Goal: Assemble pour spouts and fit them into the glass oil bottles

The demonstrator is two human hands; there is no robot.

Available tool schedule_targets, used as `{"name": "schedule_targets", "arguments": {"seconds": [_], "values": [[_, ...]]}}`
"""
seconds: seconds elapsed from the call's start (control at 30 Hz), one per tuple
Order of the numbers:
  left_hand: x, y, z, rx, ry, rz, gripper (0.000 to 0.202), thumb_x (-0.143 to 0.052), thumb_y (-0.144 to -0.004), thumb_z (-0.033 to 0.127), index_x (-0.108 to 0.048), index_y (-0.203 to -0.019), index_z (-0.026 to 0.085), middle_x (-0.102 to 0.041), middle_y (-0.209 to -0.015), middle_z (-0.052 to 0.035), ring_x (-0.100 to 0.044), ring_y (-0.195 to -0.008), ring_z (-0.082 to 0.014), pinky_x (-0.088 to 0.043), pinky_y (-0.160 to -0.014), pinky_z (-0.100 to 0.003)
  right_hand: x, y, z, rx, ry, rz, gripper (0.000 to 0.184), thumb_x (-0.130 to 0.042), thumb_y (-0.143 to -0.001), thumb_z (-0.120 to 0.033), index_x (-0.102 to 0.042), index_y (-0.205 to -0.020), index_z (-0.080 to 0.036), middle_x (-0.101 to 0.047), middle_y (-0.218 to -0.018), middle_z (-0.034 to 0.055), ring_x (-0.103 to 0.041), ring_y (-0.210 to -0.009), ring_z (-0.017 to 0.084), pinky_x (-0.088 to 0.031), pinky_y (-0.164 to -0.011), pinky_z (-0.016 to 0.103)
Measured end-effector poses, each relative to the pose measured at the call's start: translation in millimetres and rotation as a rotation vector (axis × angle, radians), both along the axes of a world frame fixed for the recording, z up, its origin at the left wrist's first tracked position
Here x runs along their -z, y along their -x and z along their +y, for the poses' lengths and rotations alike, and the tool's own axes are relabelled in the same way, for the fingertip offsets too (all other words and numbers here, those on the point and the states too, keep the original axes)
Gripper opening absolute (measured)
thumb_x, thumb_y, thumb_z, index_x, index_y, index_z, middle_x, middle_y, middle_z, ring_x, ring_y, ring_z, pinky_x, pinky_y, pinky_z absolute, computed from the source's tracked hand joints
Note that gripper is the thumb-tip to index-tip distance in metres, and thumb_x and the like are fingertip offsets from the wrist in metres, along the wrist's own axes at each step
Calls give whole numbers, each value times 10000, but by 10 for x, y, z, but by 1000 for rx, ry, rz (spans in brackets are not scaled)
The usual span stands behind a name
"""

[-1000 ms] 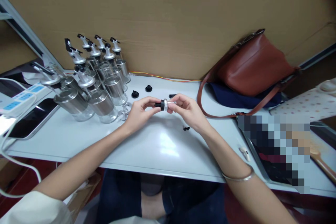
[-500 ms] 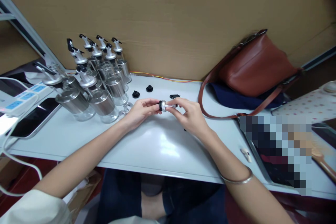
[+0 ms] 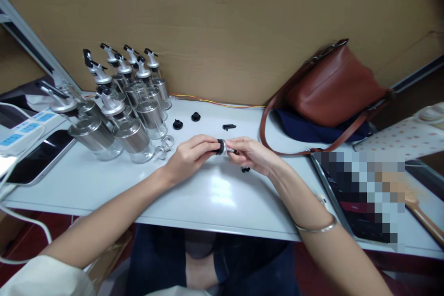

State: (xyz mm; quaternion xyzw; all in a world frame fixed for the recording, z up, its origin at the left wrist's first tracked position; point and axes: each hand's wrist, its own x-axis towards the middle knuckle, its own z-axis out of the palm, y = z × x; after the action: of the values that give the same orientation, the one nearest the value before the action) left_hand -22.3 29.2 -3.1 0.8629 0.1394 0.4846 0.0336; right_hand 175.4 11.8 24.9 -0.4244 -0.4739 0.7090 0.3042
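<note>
Between my two hands, over the middle of the table, is a silver and black bottle pourer point(image 3: 224, 147). My left hand point(image 3: 192, 157) pinches its black stopper end. My right hand point(image 3: 255, 153) has its fingers closed around the narrow spout end, which they partly hide. Two black round stoppers point(image 3: 178, 124) lie beyond my left hand. Small black strips point(image 3: 229, 126) rest on the table behind the pourer, and a few small black pieces point(image 3: 245, 169) sit beneath my right hand. Clear ring-shaped parts point(image 3: 166, 144) lie just left of my left hand.
Several glass bottles with steel bands point(image 3: 132, 135) and pourers crowd the left. A phone point(image 3: 41, 157) and a power strip point(image 3: 26, 129) are at far left. On the right are a brown leather bag point(image 3: 335, 88), a tablet point(image 3: 328, 180) and a wooden brush point(image 3: 425, 217). Cardboard point(image 3: 215, 32) stands behind.
Both hands have shifted slightly right and nearer to me with the pourer. My right hand has turned, its fingers now curled round the spout. The black strips behind have come into fuller view.
</note>
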Motion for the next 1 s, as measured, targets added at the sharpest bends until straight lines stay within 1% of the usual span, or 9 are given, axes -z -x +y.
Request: {"name": "schedule_targets", "arguments": {"seconds": [0.13, 0.23, 0.3, 0.37, 0.47, 0.6, 0.7, 0.83, 1.0], "values": [[0, 14, 11, -3, -79, 31, 148, -558, -881, 91, -602, -1016, 132, -691, -958, -107, -667, -862, -158, -575, -756, -281, 10, 0, -10, -63, 14, 42, 305, -649, -751, -401, -561, -655, -125, -222, -386, -127, -111, -396, 26, -90, -435, 231], [-13, 32, 29, -27, -1, 14, 143, -554, -890, 115, -607, -1020, 143, -686, -966, -99, -663, -892, -154, -561, -783, -277, 14, 49, -20, -4, -40, 61, 324, -665, -744, -434, -556, -682, -135, -250, -432, -119, -149, -413, 35, -100, -433, 225], [-26, 34, 37, -43, 112, -22, 132, -565, -889, 148, -622, -1008, 158, -689, -958, -84, -659, -889, -155, -547, -788, -281, 17, 87, -25, 68, -147, 58, 330, -660, -752, -454, -541, -701, -150, -316, -471, -100, -236, -429, 47, -166, -439, 215], [-38, 26, 41, -69, 307, -63, 114, -598, -869, 189, -646, -970, 164, -695, -915, -66, -653, -838, -160, -531, -764, -286, 22, 111, -29, 121, -323, -17, 299, -617, -796, -439, -535, -720, -162, -407, -495, -75, -347, -461, 66, -272, -486, 221], [-56, 4, 57, -36, 787, -138, 134, -646, -815, 245, -670, -909, 152, -689, -810, -40, -632, -712, -148, -508, -696, -276, 38, 111, -39, 168, -636, -309, 227, -552, -866, -372, -556, -762, -171, -537, -546, -35, -464, -525, 95, -341, -559, 232], [-71, 4, 106, 183, 1395, -242, 260, -728, -715, 356, -686, -821, 122, -664, -713, -17, -588, -592, -105, -482, -654, -256, 65, 90, -53, 159, -938, -603, 168, -530, -901, -318, -582, -816, -183, -643, -682, 7, -546, -619, 129, -366, -578, 229], [-66, 22, 128, 299, 1659, -303, 306, -771, -671, 378, -695, -788, 105, -668, -723, -25, -568, -566, -79, -460, -632, -233, 76, 87, -58, 151, -1117, -659, 166, -524, -912, -305, -598, -823, -186, -684, -779, 35, -569, -668, 146, -402, -652, 249], [-41, -2, 110, 293, 1700, -397, 291, -800, -647, 344, -697, -784, 109, -666, -718, -19, -577, -591, -80, -467, -658, -238, 63, 110, -71, 165, -1160, -680, 164, -520, -908, -278, -595, -794, -187, -684, -777, 36, -561, -645, 141, -407, -671, 260], [-16, -74, 68, 143, 1411, -423, 301, -792, -644, 345, -673, -817, 128, -678, -717, -10, -614, -608, -115, -489, -677, -270, 58, 143, -73, 232, -818, -532, 192, -547, -864, -328, -517, -728, -196, -599, -596, -15, -535, -544, 121, -374, -533, 229]]}}
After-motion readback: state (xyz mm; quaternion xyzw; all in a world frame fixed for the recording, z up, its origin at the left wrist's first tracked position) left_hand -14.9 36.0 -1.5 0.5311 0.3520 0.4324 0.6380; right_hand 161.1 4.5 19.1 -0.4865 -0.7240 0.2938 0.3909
